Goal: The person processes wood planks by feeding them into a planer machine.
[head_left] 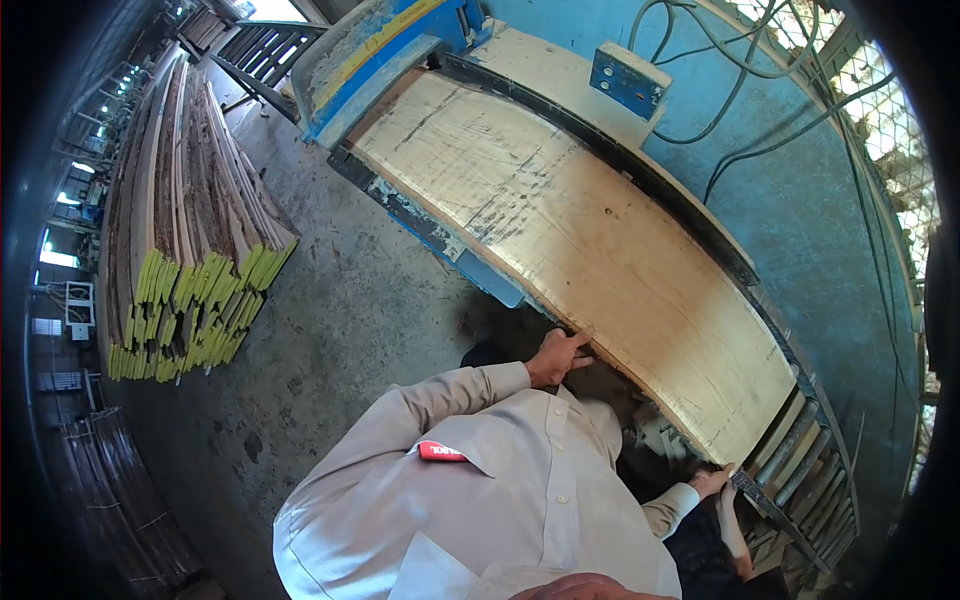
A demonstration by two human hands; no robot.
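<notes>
A long, wide wooden board (pixel 620 250) lies on the bed of a blue machine, its upper left end by the machine's housing. My left hand (pixel 557 358) is at the board's near edge, index finger stretched along it and the other fingers partly curled at the rim. At the near right corner, my right hand (pixel 710 482) holds the board's edge, its fingertips partly hidden. Dark smudges and a small knot mark the board's face.
Rollers (pixel 800 460) continue past the board's right end. Another person's forearm (pixel 733 525) reaches up beside my right hand. Stacked planks with yellow-green ends (pixel 185 300) lie at left on the concrete floor. A control box (pixel 628 85) and cables stand behind.
</notes>
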